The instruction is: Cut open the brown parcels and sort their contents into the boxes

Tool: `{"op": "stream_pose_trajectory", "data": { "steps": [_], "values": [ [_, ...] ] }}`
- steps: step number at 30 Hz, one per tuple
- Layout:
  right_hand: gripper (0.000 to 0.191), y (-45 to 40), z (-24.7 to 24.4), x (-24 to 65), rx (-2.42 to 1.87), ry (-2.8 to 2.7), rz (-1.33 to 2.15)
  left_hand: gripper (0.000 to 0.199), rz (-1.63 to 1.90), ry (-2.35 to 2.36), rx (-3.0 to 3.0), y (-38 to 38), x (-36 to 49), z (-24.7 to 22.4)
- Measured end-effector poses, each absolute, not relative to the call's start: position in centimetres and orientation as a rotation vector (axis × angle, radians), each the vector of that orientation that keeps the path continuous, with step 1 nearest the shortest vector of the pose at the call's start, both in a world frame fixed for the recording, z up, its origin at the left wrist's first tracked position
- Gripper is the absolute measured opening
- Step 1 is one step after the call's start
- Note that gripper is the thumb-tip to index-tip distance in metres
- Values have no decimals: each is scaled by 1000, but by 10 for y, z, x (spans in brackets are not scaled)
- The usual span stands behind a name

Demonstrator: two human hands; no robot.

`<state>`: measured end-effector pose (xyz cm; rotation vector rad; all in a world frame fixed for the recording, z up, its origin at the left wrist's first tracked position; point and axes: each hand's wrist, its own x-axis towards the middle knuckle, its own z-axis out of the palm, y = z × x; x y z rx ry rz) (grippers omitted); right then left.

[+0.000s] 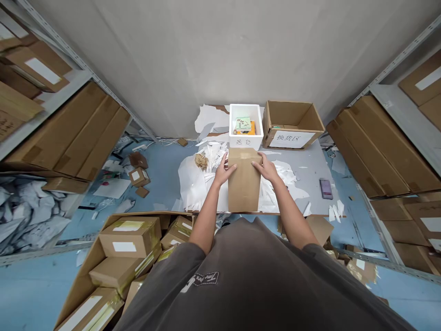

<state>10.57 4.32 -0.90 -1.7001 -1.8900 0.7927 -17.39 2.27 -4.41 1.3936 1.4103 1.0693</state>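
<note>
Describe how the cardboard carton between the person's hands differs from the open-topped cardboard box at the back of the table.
The cardboard carton is held by the left hand and right hand; the open-topped box stands on the table untouched.
The carton's visible face is plain, while the box's front bears a white label with characters.
The carton is narrower than the box.
Both are brown cardboard.
</note>
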Motion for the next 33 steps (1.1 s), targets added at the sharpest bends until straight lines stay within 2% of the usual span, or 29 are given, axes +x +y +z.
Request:
{"op": "stream_pose_trajectory", "data": {
  "steps": [3,5,8,11,14,18,21,25,27,29,33],
  "values": [
    [90,78,-26,88,-1782,-1829,824,99,1001,1425,1270,42,-165,-57],
    [91,86,-45,75,-1839,-1793,917,91,991,1466,1196,49,-156,-70],
    [93,75,-74,62,-1792,-1792,1020,81,997,1624,1108,46,-145,-89],
    [89,44,-99,68,-1645,-1816,979,80,987,1625,1147,30,-145,-104],
    [88,9,-116,90,-1581,-1783,1011,91,996,1499,1319,0,-153,-115],
    [112,-34,-131,117,-1399,-1852,1252,128,776,1404,1513,-48,-163,-126],
    [121,-51,-134,117,-1383,-1867,1275,133,678,1326,1549,-65,-167,-127],
    [109,-49,-108,109,-1422,-1844,1216,137,644,1284,1596,-53,-176,-101],
    [96,-39,-82,110,-1445,-1806,1169,128,697,1237,1647,-40,-180,-77],
    [86,-25,-52,111,-1545,-1733,1069,102,861,1239,1621,-26,-182,-50],
    [81,19,-7,100,-1783,-1609,781,81,1082,1468,1435,6,-175,-12]
  ]
}}
